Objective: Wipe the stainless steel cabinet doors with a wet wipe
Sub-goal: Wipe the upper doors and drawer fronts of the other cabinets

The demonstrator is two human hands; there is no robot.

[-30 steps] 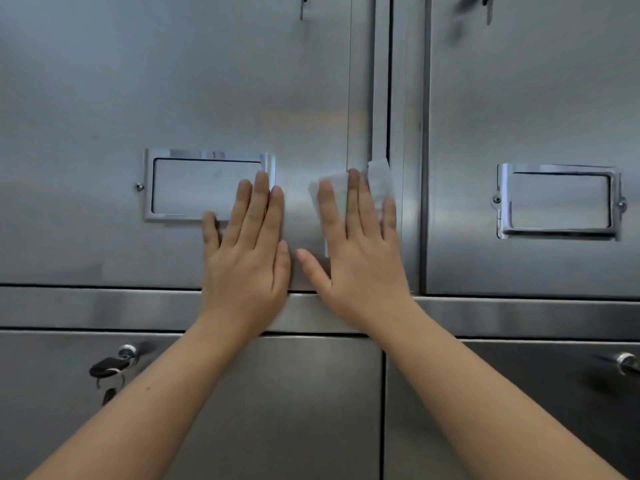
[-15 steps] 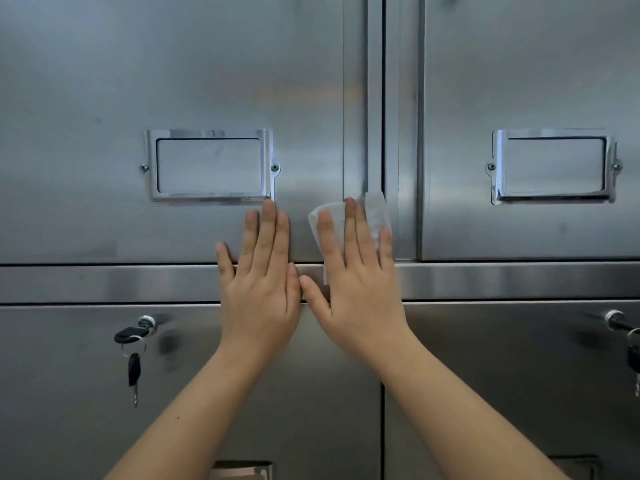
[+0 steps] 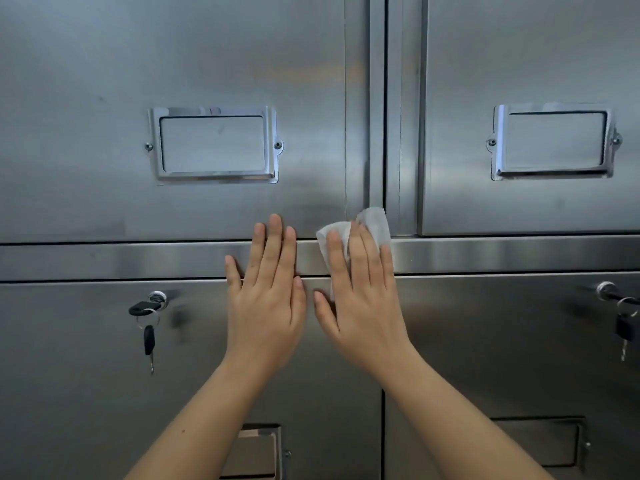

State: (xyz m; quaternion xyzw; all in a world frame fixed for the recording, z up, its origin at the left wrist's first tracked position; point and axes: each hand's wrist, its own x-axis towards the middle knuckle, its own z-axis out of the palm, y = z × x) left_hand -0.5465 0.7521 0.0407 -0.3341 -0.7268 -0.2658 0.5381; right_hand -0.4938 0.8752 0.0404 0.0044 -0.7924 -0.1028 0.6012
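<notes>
Here the right hand (image 3: 365, 310) lies flat with its fingers straight, pressing the wet wipe (image 3: 375, 225) against the steel; no finger curls round it. Most of the wipe is hidden under the palm and fingers. Only a crumpled white edge shows above the fingertips and beside the index finger, where it reaches the bottom corner of the upper left door (image 3: 173, 64). The fingers cross the horizontal rail (image 3: 502, 254), and the palm covers the top corner of the lower left door (image 3: 86, 393).

Just to its left, the left hand (image 3: 266, 313) is also spread flat on the metal and holds nothing. The two thumbs are close but apart.

Above the left hand is a chrome label holder (image 3: 213, 145), and a second label holder (image 3: 554, 143) sits up and to the right of the right hand on the upper right door (image 3: 536, 46). Left of the left hand a black key (image 3: 143, 308) is in its lock, with another hanging from its ring. Far to the right, a second bunch of keys (image 3: 623, 327) is partly cut by the frame edge. Below the wrists, two more holders are half hidden behind the forearms and cut off at the bottom.
</notes>
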